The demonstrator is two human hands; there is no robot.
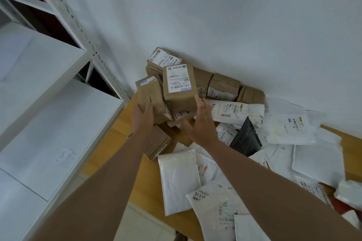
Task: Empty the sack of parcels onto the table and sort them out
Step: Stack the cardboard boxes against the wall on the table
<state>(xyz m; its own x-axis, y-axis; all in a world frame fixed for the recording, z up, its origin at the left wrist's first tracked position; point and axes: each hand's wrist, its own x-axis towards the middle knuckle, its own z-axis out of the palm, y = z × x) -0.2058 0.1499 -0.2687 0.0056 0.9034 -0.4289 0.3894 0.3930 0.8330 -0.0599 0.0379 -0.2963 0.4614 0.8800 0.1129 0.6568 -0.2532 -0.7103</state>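
Head view, left hand: your left hand [144, 116] grips a brown paper parcel with a barcode label [149, 100], fingers curled behind it.
Right hand: your right hand [201, 123] touches a taller brown labelled parcel [180, 86], fingers spread.
Parcels: brown stack against the white wall [235, 15]; white padded mailers [179, 180] scattered on the wooden table [145, 188].

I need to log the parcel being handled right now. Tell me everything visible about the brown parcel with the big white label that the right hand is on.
The brown parcel is a boxy package wrapped in creased brown paper. A large white shipping label with barcodes and small print covers its upper face. It stands tilted atop the heap of brown parcels by the wall. The right hand touches its lower right edge, fingers spread, not closed around it.
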